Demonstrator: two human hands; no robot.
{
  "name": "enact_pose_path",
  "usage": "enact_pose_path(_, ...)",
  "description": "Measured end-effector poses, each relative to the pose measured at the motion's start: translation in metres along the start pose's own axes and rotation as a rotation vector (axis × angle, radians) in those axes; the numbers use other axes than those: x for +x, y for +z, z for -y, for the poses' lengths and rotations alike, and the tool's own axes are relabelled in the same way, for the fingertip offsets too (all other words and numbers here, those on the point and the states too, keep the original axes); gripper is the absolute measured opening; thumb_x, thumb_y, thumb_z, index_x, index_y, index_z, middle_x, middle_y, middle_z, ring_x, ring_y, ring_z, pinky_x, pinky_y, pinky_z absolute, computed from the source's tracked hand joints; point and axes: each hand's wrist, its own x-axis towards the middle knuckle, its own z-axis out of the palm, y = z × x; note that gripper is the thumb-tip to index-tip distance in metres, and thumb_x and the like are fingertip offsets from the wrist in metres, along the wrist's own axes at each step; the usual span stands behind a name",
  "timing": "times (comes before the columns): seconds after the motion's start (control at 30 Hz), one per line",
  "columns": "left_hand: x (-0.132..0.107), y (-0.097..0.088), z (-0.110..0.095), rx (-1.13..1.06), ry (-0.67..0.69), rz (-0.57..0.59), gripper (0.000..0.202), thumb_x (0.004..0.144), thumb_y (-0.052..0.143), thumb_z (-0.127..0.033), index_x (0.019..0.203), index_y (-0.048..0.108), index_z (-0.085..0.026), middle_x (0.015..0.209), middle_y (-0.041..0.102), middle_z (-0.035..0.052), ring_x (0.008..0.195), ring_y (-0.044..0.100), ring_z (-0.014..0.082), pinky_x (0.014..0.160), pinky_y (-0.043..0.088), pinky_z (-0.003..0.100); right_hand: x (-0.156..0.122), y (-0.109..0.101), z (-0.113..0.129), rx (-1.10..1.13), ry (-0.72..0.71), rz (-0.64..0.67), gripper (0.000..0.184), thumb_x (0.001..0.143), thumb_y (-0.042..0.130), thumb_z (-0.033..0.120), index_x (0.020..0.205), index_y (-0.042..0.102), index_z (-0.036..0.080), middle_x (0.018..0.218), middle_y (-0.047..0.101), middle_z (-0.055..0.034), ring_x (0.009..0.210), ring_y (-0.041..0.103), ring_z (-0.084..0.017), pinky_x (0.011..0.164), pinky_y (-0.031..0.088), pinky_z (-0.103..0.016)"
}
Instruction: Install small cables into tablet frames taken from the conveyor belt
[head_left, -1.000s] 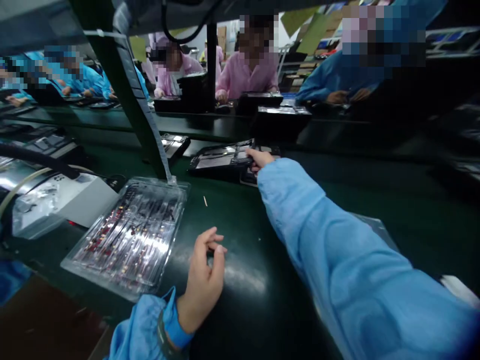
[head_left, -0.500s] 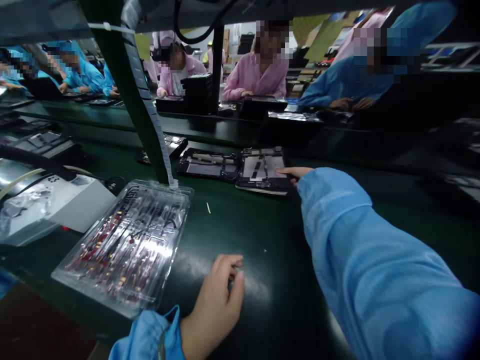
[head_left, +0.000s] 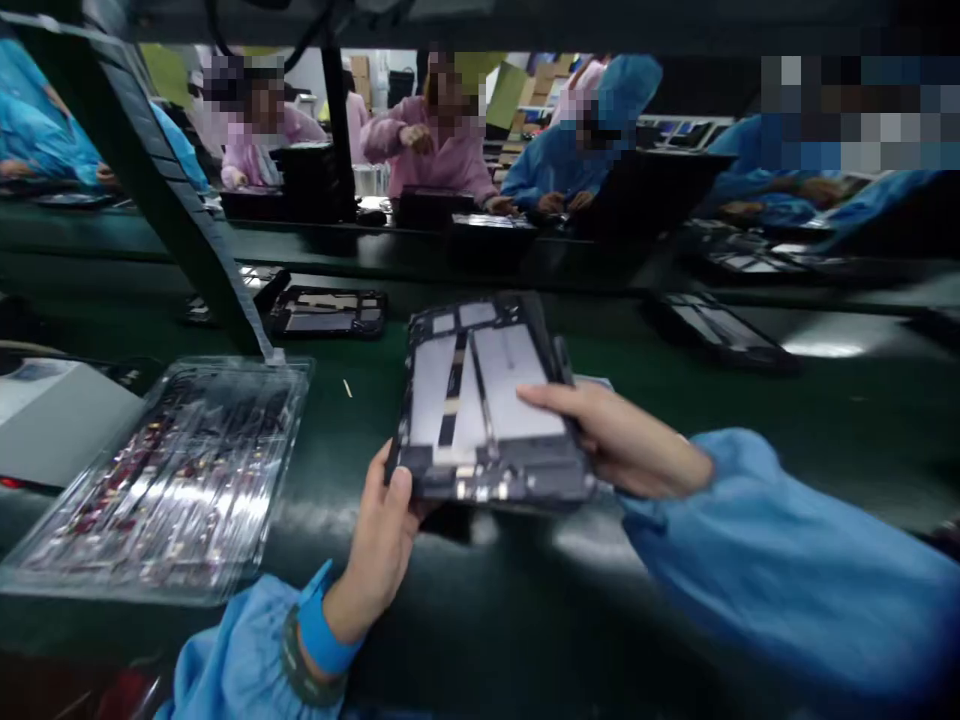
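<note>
Between my two hands, above the dark green bench, is an opened tablet (head_left: 495, 380) with its grey battery packs, black tape strips and circuit board showing. My left hand (head_left: 382, 530) grips its lower left corner, thumb on top and fingers partly hidden beneath. On the right edge, my right hand (head_left: 607, 430) holds it with the thumb lying over the battery; the other fingers are under it. A clear plastic tray (head_left: 289, 440) of small cables and parts lies left of my left hand.
Another opened tablet (head_left: 330, 312) lies at the back left, and one (head_left: 716, 328) at the back right. A slanted green post (head_left: 161, 190) stands behind the tray. A white box (head_left: 56, 420) sits far left. People in blue and pink work across the bench.
My right hand has lifted the tablet from the back of the bench and brought it closer. My left hand, empty before, has taken its left corner. The view has turned right.
</note>
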Motion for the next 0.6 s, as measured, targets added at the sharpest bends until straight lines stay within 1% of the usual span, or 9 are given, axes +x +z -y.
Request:
enact_pose_path(0.07, -0.004, -0.001, -0.009, 0.006, -0.012, -0.114, 0.055, 0.072, 0.072, -0.043, 0.119, 0.055, -0.019, 0.111, 0.066, 0.009, 0.1, 0.064, 0.0233, 0.086, 0.053, 0.036, -0.028, -0.005, -0.018, -0.009, 0.165, 0.171, 0.033, 0.07, 0.072, 0.048, 0.07, 0.06, 0.017, 0.048, 0.047, 0.0046, 0.034, 0.031, -0.005, 0.031, 0.022, -0.019)
enact_pose_path(0.1, -0.005, -0.005, -0.015, 0.025, -0.024, -0.146, 0.054, 0.069, 0.075, -0.039, 0.115, 0.059, -0.018, 0.106, 0.068, 0.008, 0.098, 0.065, 0.0233, 0.083, 0.053, 0.033, -0.036, -0.013, -0.028, -0.049, 0.162, 0.159, 0.036, 0.068, 0.072, 0.051, 0.067, 0.061, 0.017, 0.046, 0.044, 0.0054, 0.035, 0.029, -0.004, 0.031, 0.02, -0.019)
enact_pose_path(0.17, -0.004, -0.017, -0.027, 0.073, -0.034, -0.166, 0.05, 0.064, 0.078, -0.037, 0.108, 0.065, -0.016, 0.097, 0.071, 0.0068, 0.093, 0.066, 0.024, 0.079, 0.054, 0.03, -0.044, -0.039, -0.049, -0.08, 0.031, -0.07, 0.038, 0.066, 0.073, 0.053, 0.064, 0.065, 0.016, 0.044, 0.04, 0.0056, 0.038, 0.031, -0.005, 0.034, 0.022, -0.019)
enact_pose_path(0.23, -0.002, -0.03, -0.04, 0.13, -0.069, -0.18, 0.047, 0.06, 0.078, -0.037, 0.101, 0.07, -0.016, 0.09, 0.072, 0.0059, 0.087, 0.067, 0.0242, 0.074, 0.054, 0.028, -0.048, -0.071, -0.07, 0.038, -0.119, -0.387, 0.035, 0.069, 0.069, 0.052, 0.067, 0.068, 0.017, 0.054, 0.052, 0.0016, 0.045, 0.041, -0.007, 0.039, 0.032, -0.02)
enact_pose_path(0.3, 0.0, -0.038, -0.05, 0.206, -0.168, -0.155, 0.045, 0.06, 0.077, -0.039, 0.098, 0.071, -0.016, 0.087, 0.073, 0.0061, 0.081, 0.068, 0.0238, 0.071, 0.054, 0.028, -0.052, -0.098, -0.09, 0.132, -0.184, -0.562, 0.036, 0.07, 0.066, 0.055, 0.065, 0.065, 0.02, 0.069, 0.062, -0.0015, 0.052, 0.049, -0.009, 0.045, 0.04, -0.021)
enact_pose_path(0.33, 0.001, -0.039, -0.052, 0.256, -0.227, -0.13, 0.044, 0.061, 0.076, -0.04, 0.097, 0.071, -0.015, 0.087, 0.073, 0.0064, 0.079, 0.068, 0.0232, 0.07, 0.054, 0.028, -0.055, -0.106, -0.099, 0.154, -0.188, -0.592, 0.04, 0.069, 0.064, 0.059, 0.064, 0.064, 0.02, 0.07, 0.064, -0.0021, 0.053, 0.051, -0.01, 0.046, 0.042, -0.022)
enact_pose_path(0.47, 0.007, -0.037, -0.05, 0.531, -0.353, -0.026, 0.046, 0.062, 0.075, -0.046, 0.097, 0.069, -0.016, 0.086, 0.072, 0.0065, 0.071, 0.066, 0.0207, 0.065, 0.052, 0.027, -0.064, -0.106, -0.131, 0.191, -0.15, -0.554, 0.058, 0.069, 0.05, 0.077, 0.065, 0.06, 0.021, 0.051, 0.057, -0.0017, 0.044, 0.053, -0.015, 0.041, 0.045, -0.028)
enact_pose_path(0.53, 0.012, -0.037, -0.045, 0.722, -0.284, -0.025, 0.05, 0.063, 0.071, -0.054, 0.097, 0.069, -0.017, 0.088, 0.071, 0.0063, 0.074, 0.065, 0.0219, 0.065, 0.052, 0.029, -0.065, -0.095, -0.144, 0.181, -0.135, -0.516, 0.057, 0.071, 0.05, 0.076, 0.067, 0.06, 0.02, 0.056, 0.062, -0.0039, 0.049, 0.06, -0.018, 0.048, 0.052, -0.032)
enact_pose_path(0.6, 0.017, -0.04, -0.039, 0.967, -0.124, -0.08, 0.052, 0.065, 0.064, -0.06, 0.095, 0.069, -0.018, 0.089, 0.07, 0.0069, 0.08, 0.064, 0.0248, 0.07, 0.052, 0.033, -0.065, -0.085, -0.154, 0.14, -0.134, -0.488, 0.048, 0.07, 0.061, 0.068, 0.073, 0.063, 0.02, 0.068, 0.068, -0.006, 0.062, 0.067, -0.021, 0.062, 0.057, -0.037)
